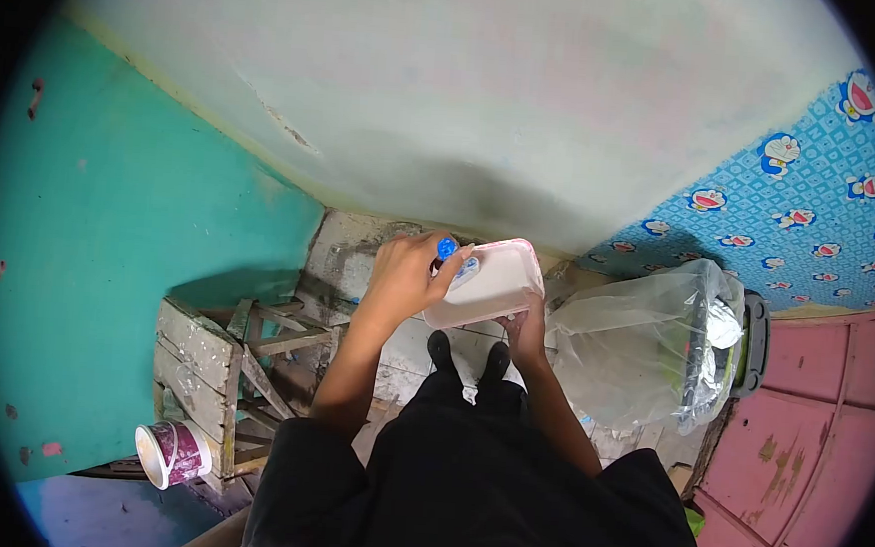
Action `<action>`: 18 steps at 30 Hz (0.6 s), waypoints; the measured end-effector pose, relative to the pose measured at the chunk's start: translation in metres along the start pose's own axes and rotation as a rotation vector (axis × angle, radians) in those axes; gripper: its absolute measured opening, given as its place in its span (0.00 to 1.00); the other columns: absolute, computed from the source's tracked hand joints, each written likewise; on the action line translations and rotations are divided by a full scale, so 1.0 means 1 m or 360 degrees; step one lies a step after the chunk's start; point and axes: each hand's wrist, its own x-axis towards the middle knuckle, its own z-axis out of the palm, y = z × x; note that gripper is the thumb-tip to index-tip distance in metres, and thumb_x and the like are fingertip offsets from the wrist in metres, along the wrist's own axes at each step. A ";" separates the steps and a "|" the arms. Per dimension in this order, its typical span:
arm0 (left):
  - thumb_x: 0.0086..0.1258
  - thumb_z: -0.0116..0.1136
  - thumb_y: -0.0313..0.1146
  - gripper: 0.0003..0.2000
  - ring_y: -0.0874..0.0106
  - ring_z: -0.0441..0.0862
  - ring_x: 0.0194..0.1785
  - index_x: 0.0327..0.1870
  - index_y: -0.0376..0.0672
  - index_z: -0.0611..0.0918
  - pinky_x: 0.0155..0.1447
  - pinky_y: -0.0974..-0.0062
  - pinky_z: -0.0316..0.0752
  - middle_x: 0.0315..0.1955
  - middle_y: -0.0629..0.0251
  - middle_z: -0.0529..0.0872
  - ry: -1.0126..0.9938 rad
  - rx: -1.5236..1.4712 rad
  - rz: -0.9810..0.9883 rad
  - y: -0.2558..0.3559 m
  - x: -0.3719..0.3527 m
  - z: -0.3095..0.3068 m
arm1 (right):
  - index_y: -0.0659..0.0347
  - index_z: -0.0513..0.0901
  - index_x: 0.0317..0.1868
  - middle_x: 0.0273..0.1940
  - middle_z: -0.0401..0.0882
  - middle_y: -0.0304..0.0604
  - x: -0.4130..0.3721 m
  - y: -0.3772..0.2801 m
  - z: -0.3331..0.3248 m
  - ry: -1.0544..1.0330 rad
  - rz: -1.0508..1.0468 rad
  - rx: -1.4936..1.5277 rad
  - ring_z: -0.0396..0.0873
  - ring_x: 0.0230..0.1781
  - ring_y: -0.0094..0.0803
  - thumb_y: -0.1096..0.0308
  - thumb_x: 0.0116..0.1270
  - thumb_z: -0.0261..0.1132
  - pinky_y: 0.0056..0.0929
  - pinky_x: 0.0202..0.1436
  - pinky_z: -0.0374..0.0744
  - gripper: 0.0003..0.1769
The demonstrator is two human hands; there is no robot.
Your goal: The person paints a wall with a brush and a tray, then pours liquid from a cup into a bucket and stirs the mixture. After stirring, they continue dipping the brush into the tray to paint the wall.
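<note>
Far to the left of the pale tub (492,282), and lower, a patterned paper cup (172,453) lies on its side against a rough wooden crate (202,359), its mouth facing outward. Closer in, the left hand (402,276) is curled tightly around a small bottle (455,260) with a blue cap. The bottle lies against the tub's left rim, probably so the rim steadies it.

The tub itself is held up in front of the body, above the dark shoes (440,349), with its open side tipped toward the bottle. The right hand (524,334) is at the tub's lower right corner, fingers closed on the underside. This looks like a supporting grip that carries the weight and sets the tilt.

Just right of the tub, a clear plastic bag (644,336) is draped over a dark bin (754,343), apparently as a liner. Beyond it are a worn pink panel (819,417) and, higher up, a blue cartoon-print cloth (812,216).
</note>
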 end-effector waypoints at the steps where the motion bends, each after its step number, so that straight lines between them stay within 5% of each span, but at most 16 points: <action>1: 0.68 0.65 0.40 0.12 0.57 0.79 0.20 0.32 0.39 0.85 0.31 0.61 0.74 0.16 0.57 0.81 -0.0015 -0.0027 -0.0015 0.004 0.002 0.000 | 0.54 0.64 0.71 0.66 0.71 0.41 -0.002 -0.004 0.001 -0.0001 -0.0010 -0.0008 0.72 0.65 0.34 0.47 0.75 0.48 0.44 0.60 0.74 0.31; 18: 0.68 0.65 0.40 0.14 0.55 0.81 0.22 0.31 0.37 0.84 0.29 0.63 0.74 0.19 0.53 0.82 -0.0079 -0.0167 -0.0039 0.016 -0.005 0.047 | 0.51 0.63 0.70 0.61 0.72 0.40 -0.018 -0.016 -0.031 0.0013 -0.0030 -0.0050 0.73 0.59 0.31 0.46 0.73 0.52 0.37 0.55 0.74 0.30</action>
